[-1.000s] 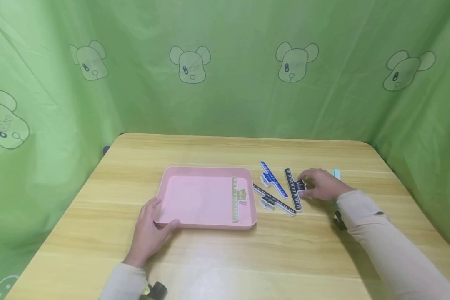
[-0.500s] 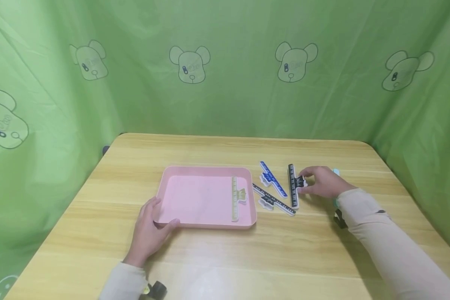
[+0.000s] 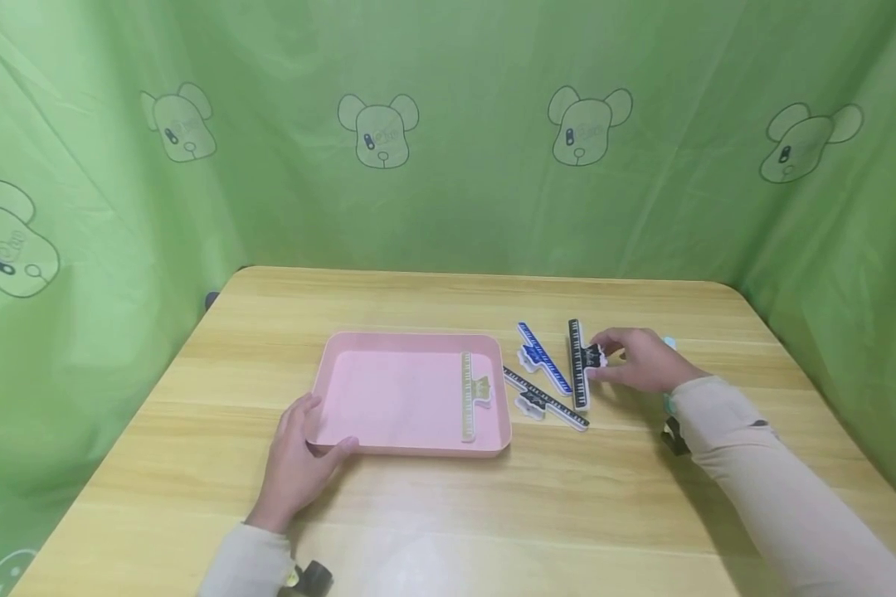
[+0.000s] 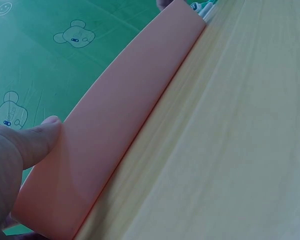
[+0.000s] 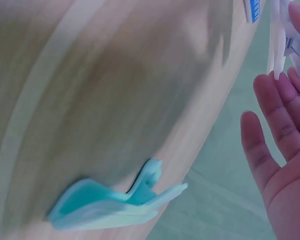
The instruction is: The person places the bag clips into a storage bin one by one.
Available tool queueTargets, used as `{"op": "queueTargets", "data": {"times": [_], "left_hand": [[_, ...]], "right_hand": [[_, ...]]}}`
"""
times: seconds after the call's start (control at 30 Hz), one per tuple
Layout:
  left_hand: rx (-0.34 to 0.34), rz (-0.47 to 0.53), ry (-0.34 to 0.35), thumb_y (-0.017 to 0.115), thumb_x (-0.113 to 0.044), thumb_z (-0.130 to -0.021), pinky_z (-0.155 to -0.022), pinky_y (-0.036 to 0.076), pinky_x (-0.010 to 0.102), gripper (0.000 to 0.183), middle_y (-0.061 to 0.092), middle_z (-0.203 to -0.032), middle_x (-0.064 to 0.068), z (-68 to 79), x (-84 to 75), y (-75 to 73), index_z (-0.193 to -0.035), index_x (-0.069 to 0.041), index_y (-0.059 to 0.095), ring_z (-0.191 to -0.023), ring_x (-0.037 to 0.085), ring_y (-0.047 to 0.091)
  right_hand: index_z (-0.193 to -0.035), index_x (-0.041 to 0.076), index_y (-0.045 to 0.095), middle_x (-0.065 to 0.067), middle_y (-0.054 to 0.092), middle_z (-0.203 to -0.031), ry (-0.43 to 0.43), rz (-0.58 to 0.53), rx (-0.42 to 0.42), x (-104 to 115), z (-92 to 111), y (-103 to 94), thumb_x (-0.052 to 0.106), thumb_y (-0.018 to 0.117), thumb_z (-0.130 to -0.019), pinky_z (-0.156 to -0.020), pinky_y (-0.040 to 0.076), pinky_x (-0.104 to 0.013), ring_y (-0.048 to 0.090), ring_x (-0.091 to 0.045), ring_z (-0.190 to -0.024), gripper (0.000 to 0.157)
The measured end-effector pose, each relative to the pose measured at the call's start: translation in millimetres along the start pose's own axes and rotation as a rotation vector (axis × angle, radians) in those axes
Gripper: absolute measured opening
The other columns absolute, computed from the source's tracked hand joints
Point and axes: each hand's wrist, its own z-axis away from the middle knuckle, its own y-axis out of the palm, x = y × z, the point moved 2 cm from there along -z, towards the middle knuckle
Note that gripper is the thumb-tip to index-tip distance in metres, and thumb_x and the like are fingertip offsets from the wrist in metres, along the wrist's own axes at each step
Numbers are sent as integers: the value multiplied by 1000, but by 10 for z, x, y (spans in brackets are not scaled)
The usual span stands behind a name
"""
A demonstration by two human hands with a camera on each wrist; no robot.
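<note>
My right hand (image 3: 645,361) pinches a black long-jawed clip (image 3: 578,365) with a white piano-key pattern by its crown-shaped handle, between thumb and fingertips. In the right wrist view the held clip's white back (image 5: 276,40) shows at the fingertips. My left hand (image 3: 294,464) grips the near left corner of a pink rectangular tray (image 3: 411,452), thumb on the front wall and fingers along the left side. Inside the tray, a gold piano-key clip (image 3: 468,406) lies at the right. Between tray and right hand lie a blue clip (image 3: 543,358) and another black clip (image 3: 556,406).
Beyond my right hand and partly hidden by it lies a turquoise clip (image 5: 110,207), resting on the wooden table (image 3: 538,514). Green curtains (image 3: 478,207) with bear heads hang behind and beside the table. A dark wrist device (image 3: 315,578) sits by the left sleeve.
My right hand has picked up the black clip, turned it nearer to straight and shifted it slightly away and left, closer to the blue clip. The left hand and tray have stayed put.
</note>
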Motion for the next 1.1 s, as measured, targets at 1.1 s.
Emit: {"op": "queueTargets", "data": {"times": [1.1], "left_hand": [[4,-10,-7,76,-42,-82,-111,25,59,85,27,-152,22,2,3,0,-144,0,35,-137,45,29]], "right_hand": [[-121,-6,59,-22,61,-118,-105,-177,-72,356,-66,69,14,85,-74,-81,58,-38,61,-37,-104,57]]}}
